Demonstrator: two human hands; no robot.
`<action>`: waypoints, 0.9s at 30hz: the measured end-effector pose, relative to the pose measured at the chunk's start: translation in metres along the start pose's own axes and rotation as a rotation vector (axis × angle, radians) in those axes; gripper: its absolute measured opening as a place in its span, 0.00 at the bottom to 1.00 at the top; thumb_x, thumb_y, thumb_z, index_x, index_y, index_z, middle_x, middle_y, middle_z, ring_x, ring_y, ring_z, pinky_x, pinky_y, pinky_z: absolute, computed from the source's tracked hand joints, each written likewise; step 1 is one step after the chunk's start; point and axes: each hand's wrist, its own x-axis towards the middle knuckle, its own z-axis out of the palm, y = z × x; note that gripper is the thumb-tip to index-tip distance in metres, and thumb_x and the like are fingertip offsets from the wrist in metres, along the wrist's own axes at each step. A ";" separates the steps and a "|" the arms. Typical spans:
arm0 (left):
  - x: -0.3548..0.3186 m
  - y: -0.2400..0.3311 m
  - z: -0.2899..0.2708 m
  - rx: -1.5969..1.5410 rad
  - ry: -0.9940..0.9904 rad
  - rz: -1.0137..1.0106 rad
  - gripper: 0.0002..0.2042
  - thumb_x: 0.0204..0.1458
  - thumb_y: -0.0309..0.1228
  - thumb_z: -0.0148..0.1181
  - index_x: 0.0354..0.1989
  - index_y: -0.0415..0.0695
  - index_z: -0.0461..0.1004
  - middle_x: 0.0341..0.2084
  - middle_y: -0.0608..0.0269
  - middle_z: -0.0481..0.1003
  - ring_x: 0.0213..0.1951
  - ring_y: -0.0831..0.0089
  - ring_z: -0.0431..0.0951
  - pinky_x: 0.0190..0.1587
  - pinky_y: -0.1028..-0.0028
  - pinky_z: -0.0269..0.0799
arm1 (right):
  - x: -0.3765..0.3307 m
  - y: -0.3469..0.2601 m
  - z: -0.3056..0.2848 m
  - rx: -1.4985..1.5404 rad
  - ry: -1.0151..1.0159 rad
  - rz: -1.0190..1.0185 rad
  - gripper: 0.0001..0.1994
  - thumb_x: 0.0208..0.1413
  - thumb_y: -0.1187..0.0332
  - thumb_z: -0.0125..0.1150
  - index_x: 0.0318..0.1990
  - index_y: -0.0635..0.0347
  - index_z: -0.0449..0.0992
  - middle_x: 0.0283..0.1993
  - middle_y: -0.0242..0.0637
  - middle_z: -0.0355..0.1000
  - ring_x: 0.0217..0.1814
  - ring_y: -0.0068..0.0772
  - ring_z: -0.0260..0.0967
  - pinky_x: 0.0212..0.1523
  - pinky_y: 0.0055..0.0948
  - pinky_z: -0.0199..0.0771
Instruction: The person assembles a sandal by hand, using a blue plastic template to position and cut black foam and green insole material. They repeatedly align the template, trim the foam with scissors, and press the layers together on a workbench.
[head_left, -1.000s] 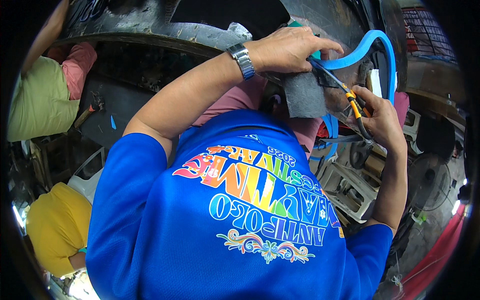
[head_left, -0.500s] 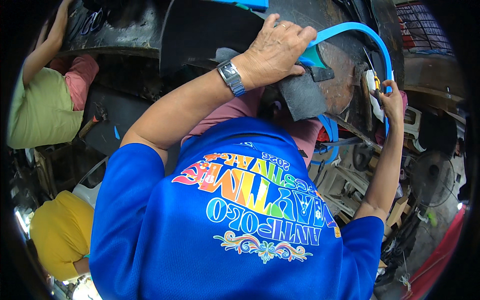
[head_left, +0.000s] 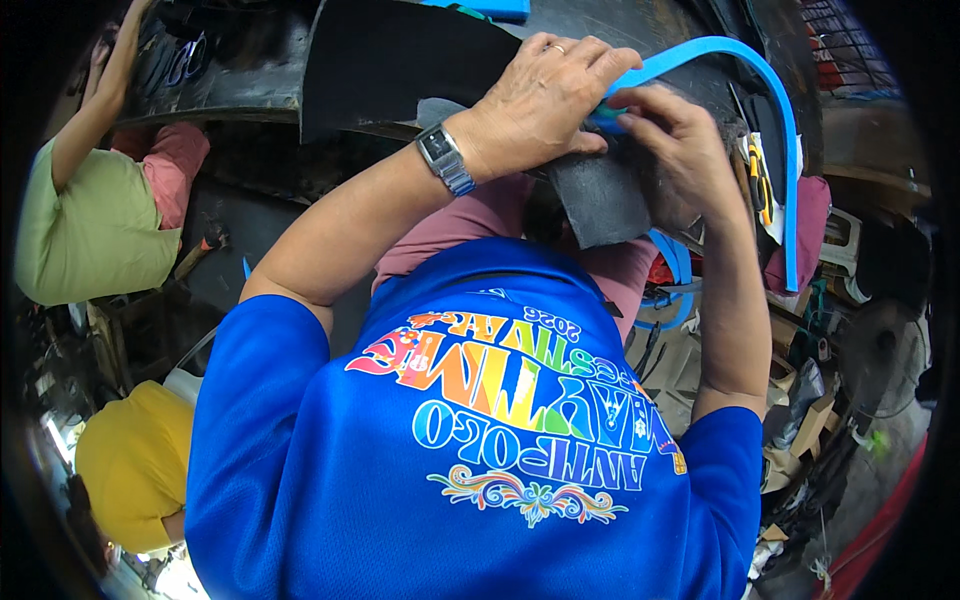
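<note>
My left hand [head_left: 550, 105], with a watch at the wrist, is closed over the end of a light-blue strip [head_left: 745, 50]. From there the strip arches right and hangs over the table's right side. My right hand [head_left: 685, 145] has its thumb and forefinger pinched beside the left fingers, by a small teal-blue bit [head_left: 606, 118]; what they grip is partly hidden. Below the hands, a dark grey felt-like piece [head_left: 603, 200] hangs at the table edge. Scissors with yellow-and-black handles [head_left: 761, 185] lie at the right, out of both hands.
A large black sheet [head_left: 390, 70] covers the worktable left of my hands. A blue block [head_left: 490, 8] lies at the far edge. More blue strip [head_left: 675, 260] hangs below the table. A person in light green [head_left: 100, 220] works at left; another in yellow [head_left: 130, 465] is at lower left.
My right hand has left the scissors at the right and come in beside my left hand. The left hand keeps its hold on the strip, whose free end now hangs at the right.
</note>
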 end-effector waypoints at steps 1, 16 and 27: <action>-0.001 0.002 -0.006 -0.035 0.010 0.019 0.35 0.42 0.37 0.78 0.60 0.49 0.68 0.51 0.58 0.75 0.56 0.56 0.75 0.61 0.56 0.65 | 0.003 -0.001 0.011 0.131 -0.002 0.079 0.09 0.59 0.75 0.65 0.46 0.64 0.81 0.38 0.34 0.79 0.43 0.24 0.74 0.48 0.26 0.74; -0.019 -0.012 -0.040 0.029 -0.399 0.113 0.25 0.45 0.20 0.64 0.55 0.51 0.76 0.52 0.60 0.76 0.63 0.62 0.71 0.73 0.47 0.51 | 0.005 0.003 0.011 0.064 -0.085 0.156 0.07 0.57 0.73 0.66 0.42 0.64 0.80 0.38 0.33 0.74 0.42 0.25 0.72 0.47 0.27 0.72; -0.014 -0.016 -0.036 -0.020 -0.397 0.089 0.25 0.46 0.17 0.60 0.55 0.50 0.76 0.51 0.58 0.77 0.59 0.59 0.74 0.69 0.52 0.58 | 0.018 0.000 0.014 -0.053 -0.102 0.211 0.09 0.55 0.74 0.65 0.43 0.65 0.81 0.33 0.33 0.78 0.36 0.25 0.73 0.42 0.26 0.73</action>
